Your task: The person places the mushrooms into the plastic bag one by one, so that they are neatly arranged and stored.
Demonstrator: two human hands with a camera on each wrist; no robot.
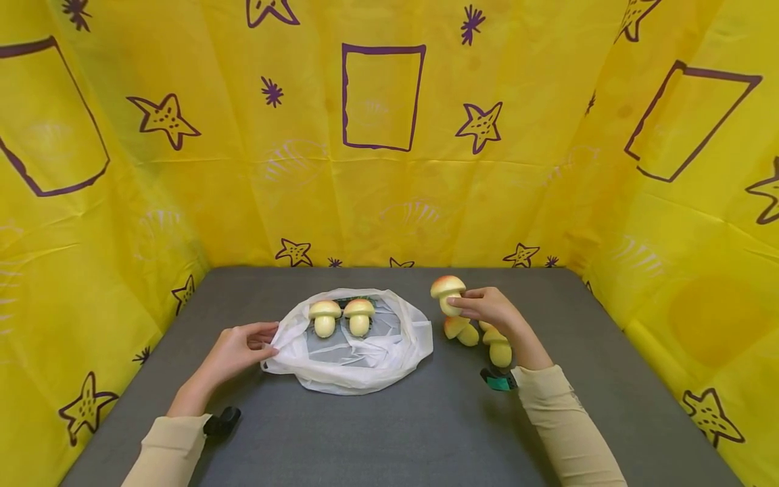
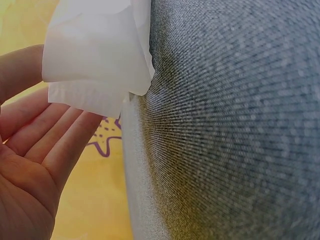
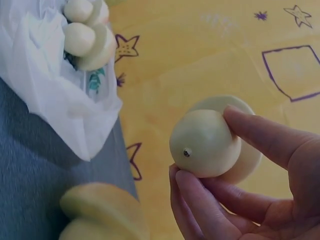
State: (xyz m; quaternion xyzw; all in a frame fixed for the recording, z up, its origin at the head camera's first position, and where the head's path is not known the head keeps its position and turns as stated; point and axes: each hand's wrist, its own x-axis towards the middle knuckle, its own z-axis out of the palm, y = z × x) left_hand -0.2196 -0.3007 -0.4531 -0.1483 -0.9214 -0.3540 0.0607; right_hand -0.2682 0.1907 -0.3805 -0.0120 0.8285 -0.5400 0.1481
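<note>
A white plastic bag (image 1: 356,380) lies with its mouth spread wide, and two toy mushrooms, one at the left (image 1: 325,319) and one at the right (image 1: 359,318), sit inside it. At the bag's left edge my left hand (image 1: 240,352) pinches the rim between thumb and fingers; the left wrist view shows the folded plastic covering the fingertips. My right hand (image 1: 489,311) holds another toy mushroom (image 3: 205,145) by its stem, raised above the table to the right of the bag. Its cap is cream with an orange top.
Below the right hand, more toy mushrooms lie on the grey table (image 1: 341,439): one on its side (image 1: 460,331) and another (image 1: 499,348) beside the right wrist, partly over a third. Yellow patterned cloth (image 1: 383,189) walls the back and both sides.
</note>
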